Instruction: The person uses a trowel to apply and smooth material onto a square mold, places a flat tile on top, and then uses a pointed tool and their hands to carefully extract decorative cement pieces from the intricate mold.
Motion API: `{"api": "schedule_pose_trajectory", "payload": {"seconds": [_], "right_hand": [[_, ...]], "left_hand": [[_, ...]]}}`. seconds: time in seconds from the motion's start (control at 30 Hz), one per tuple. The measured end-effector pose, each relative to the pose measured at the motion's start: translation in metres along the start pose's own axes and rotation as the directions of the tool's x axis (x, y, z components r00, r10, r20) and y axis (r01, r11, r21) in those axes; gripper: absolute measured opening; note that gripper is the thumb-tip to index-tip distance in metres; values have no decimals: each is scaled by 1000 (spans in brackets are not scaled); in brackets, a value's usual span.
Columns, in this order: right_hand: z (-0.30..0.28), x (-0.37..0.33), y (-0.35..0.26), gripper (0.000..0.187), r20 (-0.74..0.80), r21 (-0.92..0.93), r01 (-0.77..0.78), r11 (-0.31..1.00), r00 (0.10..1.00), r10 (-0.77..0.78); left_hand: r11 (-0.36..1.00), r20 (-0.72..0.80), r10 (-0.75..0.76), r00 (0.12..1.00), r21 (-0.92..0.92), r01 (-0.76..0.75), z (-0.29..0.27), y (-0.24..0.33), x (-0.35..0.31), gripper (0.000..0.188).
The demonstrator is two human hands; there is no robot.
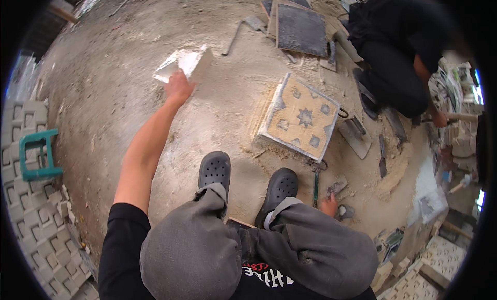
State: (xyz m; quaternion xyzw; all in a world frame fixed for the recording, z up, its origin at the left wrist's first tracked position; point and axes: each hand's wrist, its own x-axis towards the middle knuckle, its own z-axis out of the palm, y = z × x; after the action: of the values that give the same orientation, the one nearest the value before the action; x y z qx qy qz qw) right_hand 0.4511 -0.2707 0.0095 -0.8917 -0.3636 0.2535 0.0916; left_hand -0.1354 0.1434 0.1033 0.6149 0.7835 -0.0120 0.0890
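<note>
My left arm stretches forward, and my left hand (178, 88) has its fingers closed over the near edge of a white open container (187, 62) on the dusty ground. My right hand (329, 204) is low beside my right knee, partly hidden. Its fingers are curled at a small grey tool-like piece (338, 185); I cannot make out whether it is held. A green-handled tool (316, 188) lies just left of that hand. Ahead of my right foot, a square slab (300, 116) shows a sandy face with grey star and corner shapes.
A crouching person (396, 51) works at the right. Dark square boards (301, 28) are stacked at the back, near a long-handled tool (233, 38). A flat trowel (355, 137) lies right of the slab. A green stool (39, 155) stands left, beside stacked pale blocks (39, 227).
</note>
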Motion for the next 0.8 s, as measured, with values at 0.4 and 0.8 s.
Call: {"api": "schedule_pose_trajectory", "payload": {"seconds": [0.4,0.8], "right_hand": [[-72,101,-217,39,-422,-245,553,797,679,-601],[42,349,-528,56,605,477,-330,815,796,-31]], "left_hand": [[997,-117,-59,991,-54,53,25,-12,6,39],[960,-250,84,965,-240,-146,38,17,-52,31]]}}
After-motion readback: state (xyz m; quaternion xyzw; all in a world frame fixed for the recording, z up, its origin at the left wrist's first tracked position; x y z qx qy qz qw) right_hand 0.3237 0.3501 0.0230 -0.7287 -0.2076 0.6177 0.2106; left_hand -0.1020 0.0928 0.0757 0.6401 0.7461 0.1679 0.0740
